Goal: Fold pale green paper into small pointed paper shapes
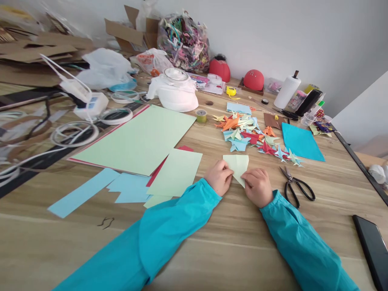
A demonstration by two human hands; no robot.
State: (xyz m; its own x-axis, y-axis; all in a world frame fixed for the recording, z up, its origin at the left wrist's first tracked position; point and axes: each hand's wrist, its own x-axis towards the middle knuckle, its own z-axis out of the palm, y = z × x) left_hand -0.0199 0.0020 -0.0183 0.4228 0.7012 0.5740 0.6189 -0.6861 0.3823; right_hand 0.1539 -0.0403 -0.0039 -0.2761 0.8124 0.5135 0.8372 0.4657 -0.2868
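A pale green folded paper point(238, 165) lies on the wooden table point(230, 238), pointed toward me. My left hand point(218, 177) pinches its left edge with closed fingers. My right hand point(258, 186) presses and pinches its lower right tip. Both arms wear teal sleeves. Beyond the paper sits a pile of folded paper figures point(251, 135) in orange, blue, red and green.
Black scissors point(295, 186) lie just right of my right hand. A teal sheet point(301, 141), large pale green sheets point(139, 139), light blue offcuts point(91, 190), a white kettle point(176, 91), tape rolls point(117, 115) and a dark phone point(374, 250) lie around.
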